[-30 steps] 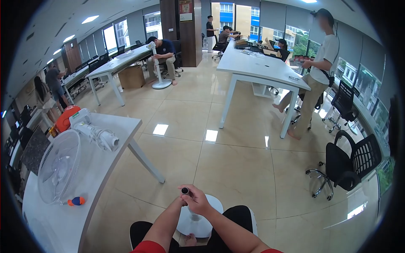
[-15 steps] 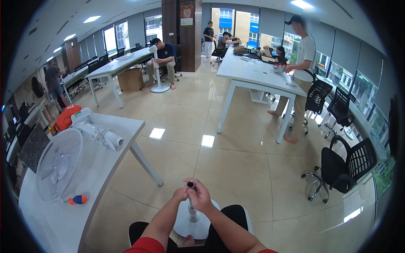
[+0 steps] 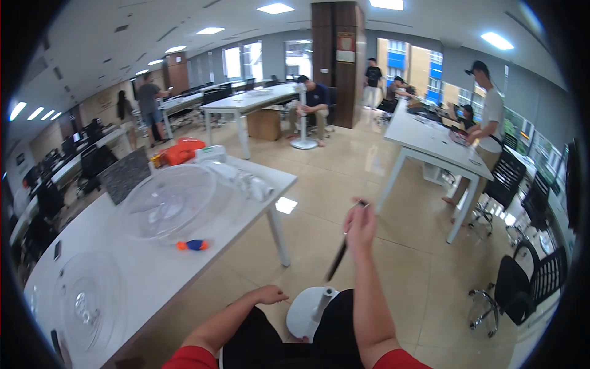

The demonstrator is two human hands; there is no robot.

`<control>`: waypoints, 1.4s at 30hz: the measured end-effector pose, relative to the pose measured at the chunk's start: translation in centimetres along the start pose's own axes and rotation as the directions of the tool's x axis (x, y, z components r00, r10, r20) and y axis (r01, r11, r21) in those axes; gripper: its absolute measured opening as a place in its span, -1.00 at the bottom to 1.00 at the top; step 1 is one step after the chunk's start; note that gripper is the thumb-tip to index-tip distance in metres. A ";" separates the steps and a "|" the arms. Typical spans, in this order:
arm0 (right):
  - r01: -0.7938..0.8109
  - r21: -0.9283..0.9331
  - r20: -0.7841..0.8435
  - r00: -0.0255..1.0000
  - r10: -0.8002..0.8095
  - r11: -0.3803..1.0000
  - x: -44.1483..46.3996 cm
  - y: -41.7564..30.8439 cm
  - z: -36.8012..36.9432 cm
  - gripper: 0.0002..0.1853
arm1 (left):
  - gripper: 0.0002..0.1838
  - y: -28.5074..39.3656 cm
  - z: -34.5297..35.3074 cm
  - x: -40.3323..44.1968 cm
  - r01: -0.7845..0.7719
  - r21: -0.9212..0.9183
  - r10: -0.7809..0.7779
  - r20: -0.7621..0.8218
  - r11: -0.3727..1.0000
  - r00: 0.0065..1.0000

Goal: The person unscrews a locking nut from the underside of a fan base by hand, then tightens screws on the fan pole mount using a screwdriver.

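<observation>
A person in red sleeves and black trousers is sitting on a tiled floor's edge of open space, legs apart. The right hand (image 3: 361,226) is wrapping its fingers round a dark rod (image 3: 337,258), gripping it near the top, so that a short shiny end is poking out above the fist. The rod is slanting down and to the left of the grip, and its lower end is hanging just over the mouth of a white pole (image 3: 321,304). That pole is rising from a round white base (image 3: 298,315), which is resting on the floor below the grip, between the person's legs.

The left hand (image 3: 270,295) is hovering lower than the grip and to its left, near the base; whether its fingers are spread or pressed together, I cannot tell.

Farther left of the grip, a white table (image 3: 184,273) is holding a clear round fan guard (image 3: 169,203), a small blue-and-orange object (image 3: 193,245) and white fan parts (image 3: 249,183). Beyond the grip, up and to the left, another person is sitting behind a similar white stand (image 3: 303,120). Right of the grip, a black chair (image 3: 519,286) is standing.
</observation>
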State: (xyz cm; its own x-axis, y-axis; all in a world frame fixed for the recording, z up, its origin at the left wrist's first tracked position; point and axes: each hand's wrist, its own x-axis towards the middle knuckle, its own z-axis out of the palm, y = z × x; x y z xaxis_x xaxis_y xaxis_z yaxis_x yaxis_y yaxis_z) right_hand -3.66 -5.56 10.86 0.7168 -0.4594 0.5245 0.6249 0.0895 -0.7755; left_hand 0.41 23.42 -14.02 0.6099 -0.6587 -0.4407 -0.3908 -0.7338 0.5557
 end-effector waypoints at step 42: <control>0.318 0.376 0.786 0.388 -0.481 0.870 -28.8 0.7 31.8 -0.74 | -0.84 -9.4 -9.4 -43.1 0.418 -0.397 -0.305 -0.913 0.817 -0.271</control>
State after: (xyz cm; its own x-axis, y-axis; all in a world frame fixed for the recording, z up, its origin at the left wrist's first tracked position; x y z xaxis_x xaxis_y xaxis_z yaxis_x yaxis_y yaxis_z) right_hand -14.00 35.81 6.35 0.2204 0.4737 0.8527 0.8884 0.2635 -0.3760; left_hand -15.73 60.28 6.32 0.5835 0.5542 0.5936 0.2092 -0.8089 0.5495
